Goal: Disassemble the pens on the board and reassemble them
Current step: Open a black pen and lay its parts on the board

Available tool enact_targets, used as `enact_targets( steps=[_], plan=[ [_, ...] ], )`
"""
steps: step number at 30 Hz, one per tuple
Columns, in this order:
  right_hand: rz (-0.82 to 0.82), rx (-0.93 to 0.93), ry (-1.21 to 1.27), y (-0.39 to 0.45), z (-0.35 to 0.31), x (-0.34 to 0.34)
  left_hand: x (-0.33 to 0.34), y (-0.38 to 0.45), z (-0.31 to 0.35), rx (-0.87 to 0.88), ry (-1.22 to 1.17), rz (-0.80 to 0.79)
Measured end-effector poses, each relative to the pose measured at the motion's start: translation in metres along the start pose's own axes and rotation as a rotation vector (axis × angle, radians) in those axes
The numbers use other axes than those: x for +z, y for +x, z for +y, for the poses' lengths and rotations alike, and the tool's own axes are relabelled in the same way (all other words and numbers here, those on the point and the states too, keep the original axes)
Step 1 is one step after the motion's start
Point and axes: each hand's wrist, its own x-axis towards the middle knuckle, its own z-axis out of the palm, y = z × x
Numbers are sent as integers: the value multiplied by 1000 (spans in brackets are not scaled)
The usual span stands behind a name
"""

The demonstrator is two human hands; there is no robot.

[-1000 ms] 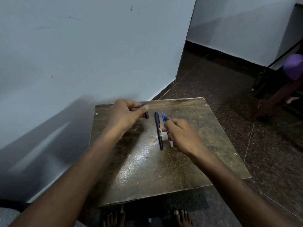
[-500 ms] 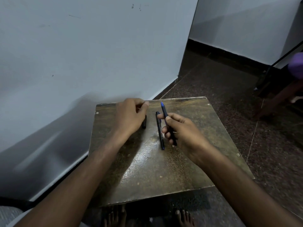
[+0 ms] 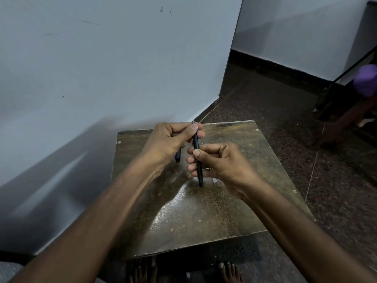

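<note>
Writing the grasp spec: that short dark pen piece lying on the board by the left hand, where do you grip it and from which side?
Probably pinch the dark pen piece across its near end, coming from above. It lies flat on the board pointing toward the person, and the left hand hides its far end.

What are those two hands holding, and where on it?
Both hold one slim dark pen: left hand pinches its upper tip, right hand grips its middle.

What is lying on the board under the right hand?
Under the right hand, a small white piece pokes out on the board by the wrist. What it is cannot be told. The hand covers the rest, so the black pen seen there before cannot be confirmed.
</note>
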Motion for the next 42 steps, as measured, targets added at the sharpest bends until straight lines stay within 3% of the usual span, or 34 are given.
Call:
enact_targets(
  steps=[5,10,15,20,27,33,39,42],
  plan=[
    [182,-59,-264,2,4,4,8,-3,-2,19,19,78],
    [379,-226,-696,4,6,14,16,-6,-4,-23,22,195],
    [329,-192,-564,-1,7,14,9,-5,2,-105,167,250],
    [382,-179,-519,4,5,8,17,-7,6,-134,38,-84],
    [347,-163,-431,2,3,9,5,-4,3,-27,116,48],
    [312,-134,-470,2,3,9,8,-6,6,-58,116,-169],
    [361,-226,-614,2,6,15,6,-6,10,-80,214,140],
    [406,-251,-640,4,9,18,6,-5,8,-180,270,93]
  ],
)
